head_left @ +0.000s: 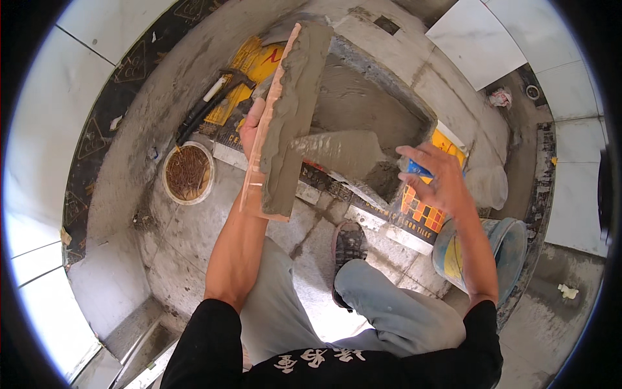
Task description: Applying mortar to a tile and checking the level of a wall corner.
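Observation:
My left hand [251, 126] grips a long, narrow strip of tile [295, 117] from its left edge, fingers wrapped behind it. The strip is tilted up, and its face wears a thick, uneven coat of grey mortar. In my right hand [440, 178] is a trowel [340, 148], held by its blue handle. Wet mortar smears its blade, whose tip reaches the strip's right side; I cannot tell if they touch. Behind the blade stands a mortar trough [424, 107] with wet grey mortar [363, 94] in it.
A hammer [210, 97] lies at the left on yellow tile cartons [241, 78]. Nearer stands a round tub [188, 174] of thin brown pieces. A dirty bucket [505, 253] is tipped at my right. White tiles [476, 42] line the far right, and my shoe [350, 249] is below the trough.

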Available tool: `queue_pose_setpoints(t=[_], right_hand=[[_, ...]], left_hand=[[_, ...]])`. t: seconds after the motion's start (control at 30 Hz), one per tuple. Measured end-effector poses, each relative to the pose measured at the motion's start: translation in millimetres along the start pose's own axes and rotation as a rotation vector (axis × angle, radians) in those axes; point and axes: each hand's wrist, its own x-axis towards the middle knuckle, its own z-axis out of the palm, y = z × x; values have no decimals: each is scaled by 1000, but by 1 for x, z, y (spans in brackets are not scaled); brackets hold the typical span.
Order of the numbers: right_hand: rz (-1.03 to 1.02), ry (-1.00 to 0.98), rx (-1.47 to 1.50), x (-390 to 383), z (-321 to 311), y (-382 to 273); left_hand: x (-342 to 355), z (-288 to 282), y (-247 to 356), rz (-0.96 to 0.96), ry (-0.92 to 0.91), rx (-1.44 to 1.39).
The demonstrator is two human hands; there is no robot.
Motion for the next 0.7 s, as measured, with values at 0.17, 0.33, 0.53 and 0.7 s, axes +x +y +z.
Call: queue_pose_setpoints(t=[0.17, 0.33, 0.53, 0.7], right_hand=[[94, 127, -50, -2, 0, 15], [89, 19, 166, -1, 19, -3], [211, -85, 203, -24, 34, 35], [325, -35, -34, -41, 22, 37]], left_hand=[[-2, -7, 5, -128, -161, -150], [-5, -10, 3, -68, -98, -44], [0, -13, 13, -66, -15, -151], [3, 1, 26, -180, -272, -176]])
